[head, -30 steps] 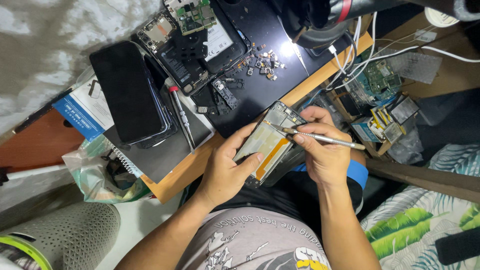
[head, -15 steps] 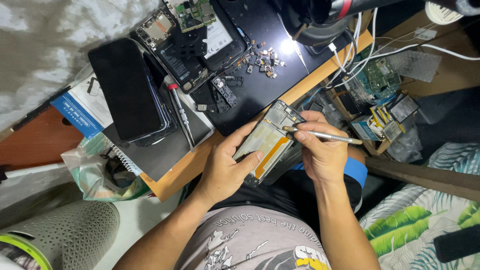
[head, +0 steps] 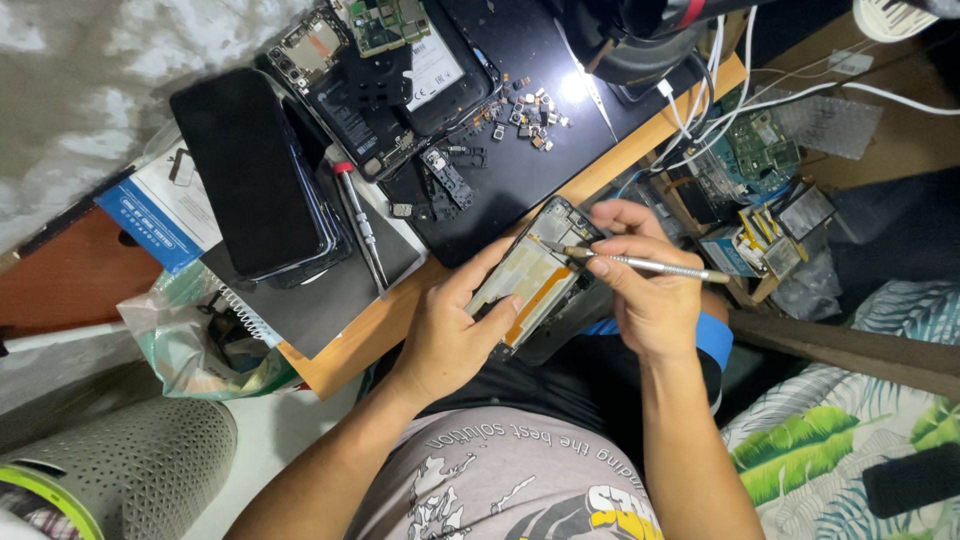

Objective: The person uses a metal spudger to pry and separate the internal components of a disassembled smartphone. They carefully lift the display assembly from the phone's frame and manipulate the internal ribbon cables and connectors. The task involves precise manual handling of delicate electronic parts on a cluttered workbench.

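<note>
The right hand point(head: 650, 300) is closed around a thin metal tool point(head: 640, 264), pinched between thumb and fingers like a pen, with the pointed end resting at the upper part of an opened phone point(head: 535, 280). The left hand point(head: 455, 335) is clamped on that phone from below and from the left, thumb lying across its exposed inside, where a pale panel and an orange strip show. The phone is held tilted in the air just off the near edge of the worktop point(head: 380, 320), above the person's lap, not lying on anything. Judging from this, the main risk is the tip slipping: the phone has no support under it, so a push that is a little too hard could skid the point across the orange strip or the pale panel and scratch or tear them. The left thumb lies close to the tip's path and could be jabbed. Anything small pried loose here would likely drop into the lap or onto the floor instead of the worktop. Farther out on the worktop lie a screwdriver with a red collar point(head: 358, 222), a dark phone face down point(head: 252, 172), another stripped phone body point(head: 400, 80), a scatter of tiny parts point(head: 520, 110) and a green circuit board point(head: 760, 145) among white cables.
</note>
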